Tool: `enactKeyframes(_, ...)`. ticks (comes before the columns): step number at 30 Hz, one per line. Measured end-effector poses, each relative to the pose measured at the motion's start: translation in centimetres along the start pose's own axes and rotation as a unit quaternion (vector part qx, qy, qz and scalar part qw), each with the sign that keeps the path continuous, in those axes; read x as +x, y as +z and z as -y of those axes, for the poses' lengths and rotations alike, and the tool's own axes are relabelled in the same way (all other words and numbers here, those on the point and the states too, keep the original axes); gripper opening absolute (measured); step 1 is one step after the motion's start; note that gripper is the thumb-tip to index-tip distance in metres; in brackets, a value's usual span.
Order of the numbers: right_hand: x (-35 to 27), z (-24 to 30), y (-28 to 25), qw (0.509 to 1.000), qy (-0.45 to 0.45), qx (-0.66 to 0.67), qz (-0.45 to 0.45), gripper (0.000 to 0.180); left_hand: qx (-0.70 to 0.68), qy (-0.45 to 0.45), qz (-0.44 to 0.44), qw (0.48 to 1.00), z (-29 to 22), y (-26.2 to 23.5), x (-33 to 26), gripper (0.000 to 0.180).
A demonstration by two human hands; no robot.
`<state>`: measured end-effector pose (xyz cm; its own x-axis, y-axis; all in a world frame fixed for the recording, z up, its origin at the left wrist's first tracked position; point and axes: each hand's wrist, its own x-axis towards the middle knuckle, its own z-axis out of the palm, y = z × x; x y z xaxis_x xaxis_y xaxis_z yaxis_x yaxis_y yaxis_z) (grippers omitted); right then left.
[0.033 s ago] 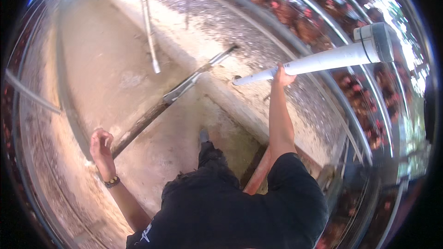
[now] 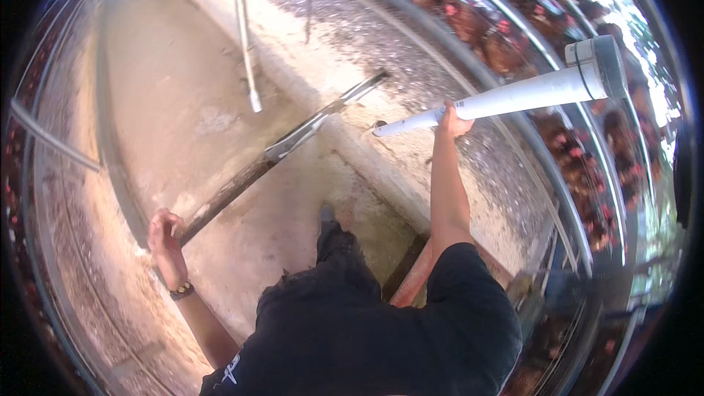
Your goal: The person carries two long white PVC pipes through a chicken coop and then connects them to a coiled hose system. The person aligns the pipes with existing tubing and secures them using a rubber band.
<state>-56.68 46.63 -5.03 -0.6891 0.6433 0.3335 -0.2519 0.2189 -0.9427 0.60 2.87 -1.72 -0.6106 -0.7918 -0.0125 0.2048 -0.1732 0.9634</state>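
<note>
My right hand point(image 2: 456, 125) is closed round the underside of a long white plastic pipe point(image 2: 532, 95), near its middle. The pipe slants up to the right, and a wide grey cap point(image 2: 606, 66) with a dark band beside it forms its upper end. Its far lower end rests at or just over the pale ledge; I cannot tell which. Off to the left, my left hand point(image 2: 167, 227) hangs in the air with loosely curled fingers and nothing visible in it. A dark beaded bracelet point(image 2: 182, 291) circles that wrist.
A dark bar point(image 2: 235, 194) crosses the concrete walkway point(image 2: 169, 66) in front of me. Brown hens point(image 2: 469, 26) crowd behind metal rails on the right. A thin pale pole point(image 2: 244, 37) stands ahead, and a grey pipe point(image 2: 55, 136) juts in from the left.
The view has shifted slightly, so the floor bar and poles sit a little differently in the picture. My right hand keeps its hold on the pipe.
</note>
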Motion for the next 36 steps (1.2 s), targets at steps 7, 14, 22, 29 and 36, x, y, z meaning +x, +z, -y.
enactKeyframes(7,10.4,-6.0,8.5,0.99,0.067,0.069,0.1,0.066,0.07,-0.291,-0.323,0.898,16.6,1.8,-19.8,0.039)
enactKeyframes(14,12.3,-1.3,20.9,0.945,-0.027,-0.127,0.299,0.056,0.26,-0.508,-0.229,0.789,28.1,6.5,-37.9,0.039)
enactKeyframes(22,7.3,8.1,35.3,0.874,-0.246,-0.107,0.405,0.047,0.426,-0.409,-0.04,0.806,35.9,9.4,-30.3,0.04)
enactKeyframes(29,8.8,23.8,42.5,0.863,-0.278,0.119,0.404,0.052,-0.09,-0.4,-0.336,0.848,34.7,4.7,-16.0,0.039)
enactKeyframes(36,-10.7,10.6,52.2,0.693,-0.395,-0.064,0.6,0.102,-0.04,-0.356,-0.461,0.812,25.9,11.8,-4.3,0.038)
